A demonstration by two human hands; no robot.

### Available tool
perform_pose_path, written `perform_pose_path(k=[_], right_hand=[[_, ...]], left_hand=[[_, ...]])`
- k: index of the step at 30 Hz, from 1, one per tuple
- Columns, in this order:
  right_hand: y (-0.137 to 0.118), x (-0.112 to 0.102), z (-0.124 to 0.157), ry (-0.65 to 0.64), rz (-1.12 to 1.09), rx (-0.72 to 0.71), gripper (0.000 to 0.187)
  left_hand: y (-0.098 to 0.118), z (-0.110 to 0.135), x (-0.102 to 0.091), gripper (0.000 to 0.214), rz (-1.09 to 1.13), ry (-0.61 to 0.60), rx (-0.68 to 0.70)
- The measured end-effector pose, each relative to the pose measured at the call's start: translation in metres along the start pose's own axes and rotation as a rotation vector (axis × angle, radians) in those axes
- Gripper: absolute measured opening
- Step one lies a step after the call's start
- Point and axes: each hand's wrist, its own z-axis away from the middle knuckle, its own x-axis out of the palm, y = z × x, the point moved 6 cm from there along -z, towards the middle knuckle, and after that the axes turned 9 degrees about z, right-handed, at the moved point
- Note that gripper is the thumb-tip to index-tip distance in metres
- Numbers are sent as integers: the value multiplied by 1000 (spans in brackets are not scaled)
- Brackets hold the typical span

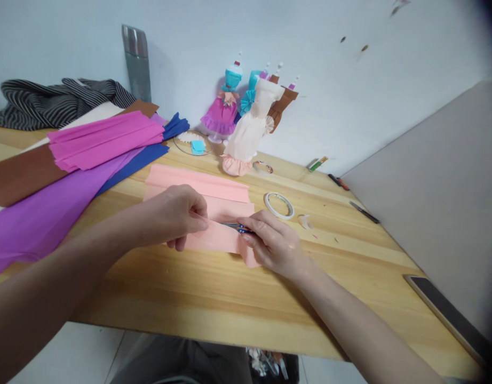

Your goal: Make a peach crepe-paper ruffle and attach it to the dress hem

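Observation:
A long strip of peach crepe paper (214,188) lies across the middle of the wooden table (214,298). My left hand (177,213) pinches the near edge of the paper, fingers closed on it. My right hand (272,242) is wrapped round small scissors (237,228) with a blue handle; their blades point left into the paper between both hands.
Stacked crepe sheets in pink (104,140), purple, blue and brown lie at the left. Paper-dressed figures (252,125) stand by the wall. A tape roll (278,205), a striped cloth (57,101), a metal flask (136,61), pens (364,212) and a phone (450,314) are also around.

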Motion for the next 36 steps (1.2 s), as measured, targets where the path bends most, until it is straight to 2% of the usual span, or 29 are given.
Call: perform_pose_path(k=[9,15,24,36], right_hand=[[-1,3,0,17,-47,5,36],[-5,1,-3,41,-53,-11,34],[-3,3,-1,8,-20,-15,28],[-4,3,-1,19,-15,-20,30]], left_hand=[[-2,-3,8,15,-46,-5,40],[1,-1,11,16,-97,3,43],[4,1,12,17,-90,11,71],[5,0,13,16,-90,4,74]])
